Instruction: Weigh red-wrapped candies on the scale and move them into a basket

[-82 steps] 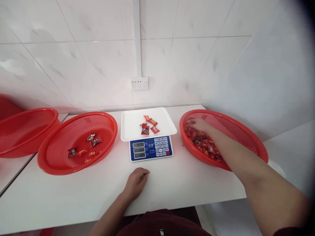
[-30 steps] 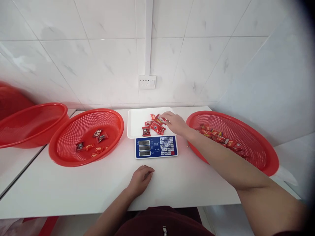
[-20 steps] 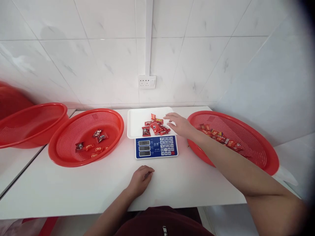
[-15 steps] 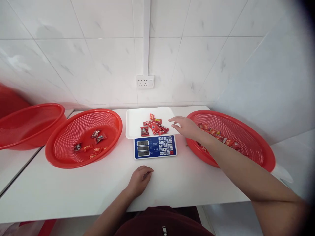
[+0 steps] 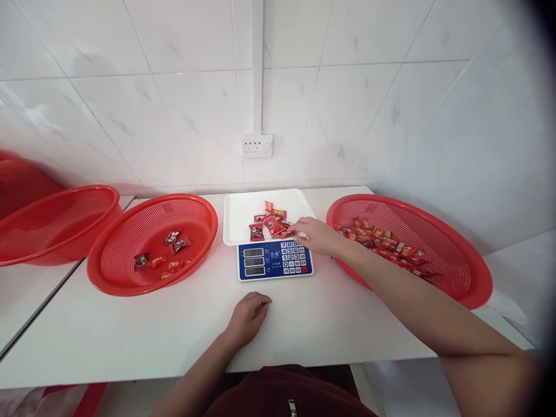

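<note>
A small pile of red wrapped candies (image 5: 273, 225) lies on the white tray (image 5: 238, 208) of a digital scale (image 5: 274, 262) with a blue panel. My right hand (image 5: 313, 234) reaches in from the right, its fingertips closed at a candy on the pile's right edge and partly hiding it. Below the scale, my left hand (image 5: 248, 317) rests on the table with its fingers curled and nothing visible in them. To the right, under my forearm, a red perforated basket (image 5: 469, 284) holds many similar candies (image 5: 382, 240).
Another red perforated basket (image 5: 104, 255) on the left contains several candies (image 5: 158, 262). Farther left is one more red basket (image 5: 56, 231). A tiled wall with a socket (image 5: 257, 146) rises behind the white table (image 5: 174, 336). Part of a translucent bag (image 5: 506, 307) shows by the right basket.
My right hand has moved left and slightly down, from beside the tray to the candies' right edge, its fingers closing there. My left hand has stayed in place. The view has shifted slightly.
</note>
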The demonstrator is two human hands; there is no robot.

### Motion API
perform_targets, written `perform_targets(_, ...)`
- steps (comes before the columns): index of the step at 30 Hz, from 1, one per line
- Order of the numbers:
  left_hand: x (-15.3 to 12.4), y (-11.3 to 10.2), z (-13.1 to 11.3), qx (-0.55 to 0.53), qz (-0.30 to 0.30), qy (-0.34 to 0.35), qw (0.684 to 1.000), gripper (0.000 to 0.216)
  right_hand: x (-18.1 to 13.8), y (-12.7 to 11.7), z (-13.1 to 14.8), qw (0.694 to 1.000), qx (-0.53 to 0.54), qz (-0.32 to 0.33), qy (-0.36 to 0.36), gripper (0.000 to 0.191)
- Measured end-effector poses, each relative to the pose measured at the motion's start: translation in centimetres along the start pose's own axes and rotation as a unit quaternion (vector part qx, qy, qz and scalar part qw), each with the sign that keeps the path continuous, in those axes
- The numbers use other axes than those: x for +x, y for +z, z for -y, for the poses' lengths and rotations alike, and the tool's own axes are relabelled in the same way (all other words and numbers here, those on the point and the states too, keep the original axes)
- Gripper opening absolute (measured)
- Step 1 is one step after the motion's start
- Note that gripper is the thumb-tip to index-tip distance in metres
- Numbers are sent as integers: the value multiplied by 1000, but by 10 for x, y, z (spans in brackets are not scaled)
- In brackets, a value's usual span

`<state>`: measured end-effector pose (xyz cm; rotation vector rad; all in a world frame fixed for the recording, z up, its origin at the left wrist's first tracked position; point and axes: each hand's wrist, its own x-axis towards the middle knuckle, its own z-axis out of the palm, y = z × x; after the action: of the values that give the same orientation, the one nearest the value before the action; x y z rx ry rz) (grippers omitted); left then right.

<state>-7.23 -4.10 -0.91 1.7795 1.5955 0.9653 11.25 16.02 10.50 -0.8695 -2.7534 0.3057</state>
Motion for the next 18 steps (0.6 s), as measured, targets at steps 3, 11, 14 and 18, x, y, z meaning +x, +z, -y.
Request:
perform_targets(3, 0, -1, -1, 1, -5, -1, 1000, 20, 6, 5, 4, 1000, 8, -7, -21, 30)
perform_targets(11, 0, -3, -3, -13, 2, -4, 1000, 20, 18, 10, 20, 999, -2, -6, -44, 29)
perform_targets(14, 0, -2, -2, -10, 3, -8, 1000, 20, 24, 12, 36, 997, -54, -17, -56, 29)
perform_targets(18, 0, 0, -2, -10, 2, -10, 1000, 20, 32, 19, 54, 989, -114, -23, -96, 39)
